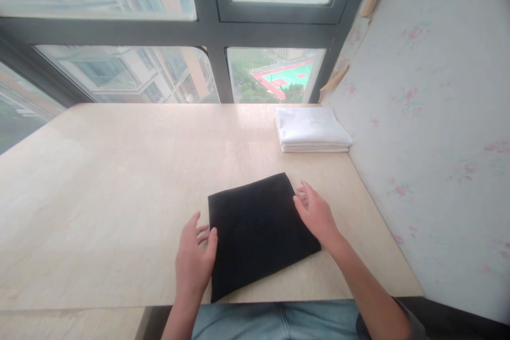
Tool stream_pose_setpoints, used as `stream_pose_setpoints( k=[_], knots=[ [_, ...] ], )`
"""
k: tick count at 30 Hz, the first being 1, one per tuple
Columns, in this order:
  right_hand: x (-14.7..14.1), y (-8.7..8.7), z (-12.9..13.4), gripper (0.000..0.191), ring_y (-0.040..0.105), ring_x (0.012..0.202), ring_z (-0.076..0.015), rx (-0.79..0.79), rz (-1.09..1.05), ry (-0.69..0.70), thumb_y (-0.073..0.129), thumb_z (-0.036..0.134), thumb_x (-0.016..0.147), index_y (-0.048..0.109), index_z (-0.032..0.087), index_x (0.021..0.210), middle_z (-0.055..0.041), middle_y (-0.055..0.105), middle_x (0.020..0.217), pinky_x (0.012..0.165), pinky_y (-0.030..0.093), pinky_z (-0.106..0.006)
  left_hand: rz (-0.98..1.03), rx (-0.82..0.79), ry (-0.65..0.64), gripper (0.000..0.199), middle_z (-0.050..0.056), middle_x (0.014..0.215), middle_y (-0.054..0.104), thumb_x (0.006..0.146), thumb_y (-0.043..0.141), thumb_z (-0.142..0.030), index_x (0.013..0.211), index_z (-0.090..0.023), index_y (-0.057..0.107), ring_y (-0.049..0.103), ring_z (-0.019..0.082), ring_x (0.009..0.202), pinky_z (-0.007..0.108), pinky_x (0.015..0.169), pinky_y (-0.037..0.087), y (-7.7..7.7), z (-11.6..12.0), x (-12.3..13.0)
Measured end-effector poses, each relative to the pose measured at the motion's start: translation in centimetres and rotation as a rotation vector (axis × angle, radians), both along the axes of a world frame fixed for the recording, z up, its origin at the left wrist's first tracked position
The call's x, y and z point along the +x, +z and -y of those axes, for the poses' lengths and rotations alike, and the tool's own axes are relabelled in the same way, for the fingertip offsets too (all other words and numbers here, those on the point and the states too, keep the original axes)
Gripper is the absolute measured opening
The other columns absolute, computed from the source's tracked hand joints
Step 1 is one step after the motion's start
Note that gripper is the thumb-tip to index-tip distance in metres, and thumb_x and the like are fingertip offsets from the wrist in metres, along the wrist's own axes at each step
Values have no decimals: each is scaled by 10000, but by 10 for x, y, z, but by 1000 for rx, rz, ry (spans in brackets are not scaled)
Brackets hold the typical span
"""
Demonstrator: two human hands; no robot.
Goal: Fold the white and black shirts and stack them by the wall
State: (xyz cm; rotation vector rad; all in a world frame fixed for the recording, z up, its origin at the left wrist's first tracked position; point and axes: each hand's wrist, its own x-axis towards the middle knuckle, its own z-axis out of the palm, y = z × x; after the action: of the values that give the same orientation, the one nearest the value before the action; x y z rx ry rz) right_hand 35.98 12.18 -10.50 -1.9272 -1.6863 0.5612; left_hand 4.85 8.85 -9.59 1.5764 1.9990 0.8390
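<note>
A black piece of cloth (258, 234), folded into a flat rectangle, lies slightly turned on the pale tabletop (119, 186). At its left edge is my left hand (196, 255), with the fingers apart and the thumb over the cloth's border. My right hand (316, 215) is beside the right edge, its fingers curved and spread, thumb near the cloth. Neither hand grips the cloth. Whether the fingertips touch it, I cannot tell. Farther back on the right sits a neat stack of folded white cloth (313, 126).
A wall (430, 143) with floral paper borders the table on the right, its paper peeling near the window. Dark grey window frames (271, 34) stand along the back. The table's front edge (79, 308) runs close to my lap in blue jeans (255, 321).
</note>
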Motion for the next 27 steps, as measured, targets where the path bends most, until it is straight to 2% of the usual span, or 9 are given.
stream_pose_setpoints(
  k=[2,5,8,11,13,16,18,22,27],
  knots=[
    [2,6,2,446,702,882,-248,-135,28,-50,439,404,961,566,161,1312,-103,733,1021,825,548,-402,197,-198,76,689,154,1240,654,834,530,-592,1372,-168,463,719,256,909,418,811,604,3,3,-10],
    [-5,9,2,420,692,972,-294,-228,101,-37,456,412,947,621,162,1242,-130,729,1058,824,528,-409,324,-358,112,695,134,1097,698,759,569,-632,1267,-159,546,717,253,859,377,731,606,3,1,-19],
    [-15,10,0,440,677,1035,-317,-256,120,-49,456,429,947,622,142,1236,-168,695,1168,821,522,-409,231,-370,116,683,121,1021,718,729,559,-668,1185,-161,601,707,269,837,377,683,577,3,-4,-18],
    [-21,10,0,395,684,990,-305,-270,107,-41,454,444,947,656,164,1138,-149,709,1112,784,527,-393,87,-352,76,633,89,896,730,730,532,-692,1075,-172,641,701,279,846,397,766,537,2,-7,-15],
    [-22,9,1,359,675,1009,-292,-221,103,-16,456,423,948,656,165,1096,-141,703,1113,794,531,-379,8,-339,42,603,60,814,711,739,524,-694,1036,-182,637,692,278,835,392,776,512,1,-8,-12],
    [-21,6,3,325,660,1052,-282,-105,112,-3,464,387,949,641,160,1102,-142,687,1143,842,535,-376,-93,-316,5,554,22,702,646,755,512,-690,978,-193,612,662,267,731,373,689,485,2,-9,-6],
    [-21,3,5,309,682,994,-279,-64,110,0,456,381,956,635,182,1110,-135,698,1112,807,548,-382,-106,-283,-8,495,31,725,643,773,506,-667,926,-205,597,657,266,739,371,688,487,5,-9,1],
    [-19,-4,11,319,717,866,-286,-35,63,-7,400,376,983,623,212,1142,-126,728,1025,710,563,-400,2,-245,8,445,97,1010,699,806,512,-622,993,-223,576,679,297,927,411,791,523,13,-6,14],
    [-16,-13,18,357,712,1006,-278,65,-80,-23,381,363,989,613,229,1225,-113,718,1145,822,585,-422,169,-197,0,500,123,1119,695,807,542,-624,1099,-218,549,654,330,1090,498,937,512,9,-1,18]
  ],
)
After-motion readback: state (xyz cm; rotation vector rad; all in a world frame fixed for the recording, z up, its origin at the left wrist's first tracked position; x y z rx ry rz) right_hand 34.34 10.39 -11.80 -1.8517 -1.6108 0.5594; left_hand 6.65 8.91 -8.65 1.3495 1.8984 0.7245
